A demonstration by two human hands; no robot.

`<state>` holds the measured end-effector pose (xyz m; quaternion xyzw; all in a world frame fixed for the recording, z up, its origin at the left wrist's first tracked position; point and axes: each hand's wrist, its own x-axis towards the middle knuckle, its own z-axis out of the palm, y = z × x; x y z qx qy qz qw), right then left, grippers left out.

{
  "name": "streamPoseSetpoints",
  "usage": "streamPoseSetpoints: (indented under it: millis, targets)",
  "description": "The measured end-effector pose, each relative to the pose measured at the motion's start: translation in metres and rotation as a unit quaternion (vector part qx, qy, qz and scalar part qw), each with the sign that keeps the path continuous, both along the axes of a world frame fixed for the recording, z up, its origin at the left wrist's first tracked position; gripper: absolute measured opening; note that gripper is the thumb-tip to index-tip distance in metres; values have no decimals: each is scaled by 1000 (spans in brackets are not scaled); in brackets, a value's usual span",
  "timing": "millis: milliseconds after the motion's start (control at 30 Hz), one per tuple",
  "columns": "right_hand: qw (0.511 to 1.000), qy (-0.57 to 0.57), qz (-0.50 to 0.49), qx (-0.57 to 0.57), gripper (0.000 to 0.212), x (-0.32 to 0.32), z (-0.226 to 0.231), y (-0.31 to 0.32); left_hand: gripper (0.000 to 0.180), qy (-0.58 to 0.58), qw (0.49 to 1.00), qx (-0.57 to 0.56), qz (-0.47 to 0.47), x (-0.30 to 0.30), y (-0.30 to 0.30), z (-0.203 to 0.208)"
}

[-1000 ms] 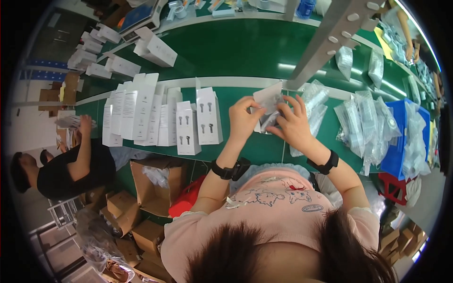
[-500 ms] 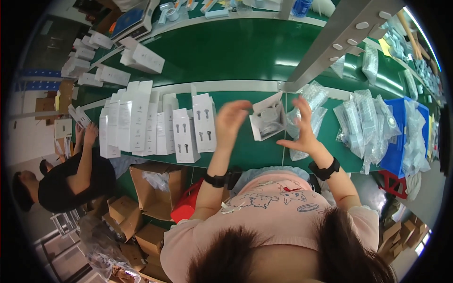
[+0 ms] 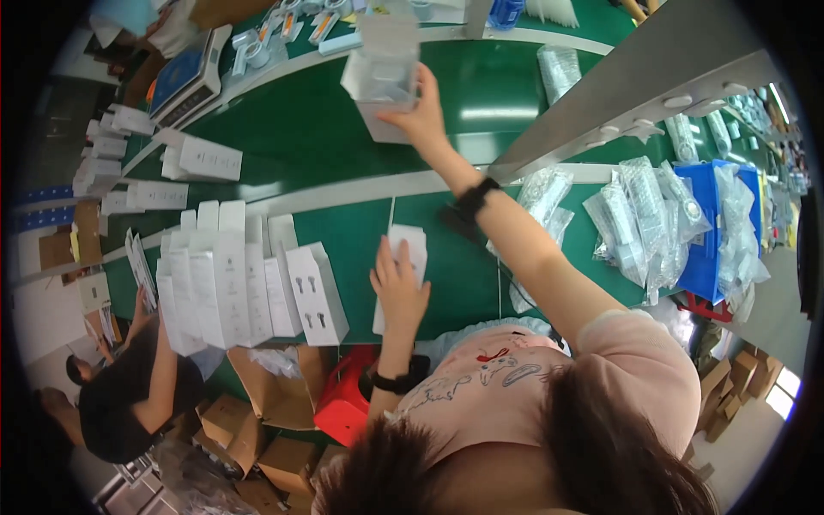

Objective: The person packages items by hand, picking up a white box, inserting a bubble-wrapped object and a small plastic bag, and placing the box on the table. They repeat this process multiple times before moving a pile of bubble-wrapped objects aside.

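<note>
My right hand (image 3: 421,110) is reaching far over the green bench, its fingers closed around the side of an open white box (image 3: 384,125). The upper part of that box is blurred, and its contents are hard to make out. Closer to me, my left hand (image 3: 402,292) grips another white carton (image 3: 410,239), its fingers lying over the face and covering most of it. Just left of it stands a printed white earphone box (image 3: 318,296), at the end of a row of upright white cartons (image 3: 227,275).
Bubble-wrapped parts (image 3: 631,227) lie at the right beside a blue bin (image 3: 719,232). A metal post (image 3: 618,94) slants over the bench. Far left are a scale (image 3: 184,77) and a co-worker (image 3: 129,386) handling cartons. A red stool (image 3: 345,399) and cardboard boxes stand below.
My right hand has carried the open box from in front of me to the far side. My left hand has taken a printed carton from the row's right end. The view has turned.
</note>
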<state>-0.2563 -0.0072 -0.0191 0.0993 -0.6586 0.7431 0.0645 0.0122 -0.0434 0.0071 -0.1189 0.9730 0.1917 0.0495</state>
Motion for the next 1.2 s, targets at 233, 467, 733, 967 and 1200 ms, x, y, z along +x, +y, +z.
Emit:
streamPoseSetpoints:
  millis: [233,467,733,967,1200]
  targets:
    - [947,87,-12,310,94,-4,-1,-2,78,20,998,52,38,-19,-15,-1]
    - [715,-249,549,353,38,55,89,198,84,20,953,286,94,-25,-75,-9]
    - [737,-57,-128,662,72,-161,-39,226,76,42,941,335,1,-66,-16,51]
    - [801,-98,-40,590,67,-61,42,207,66,200,907,369,-29,-56,17,43]
    - [899,-114,-70,-417,50,106,64,267,70,293,874,386,-37,-49,54,23]
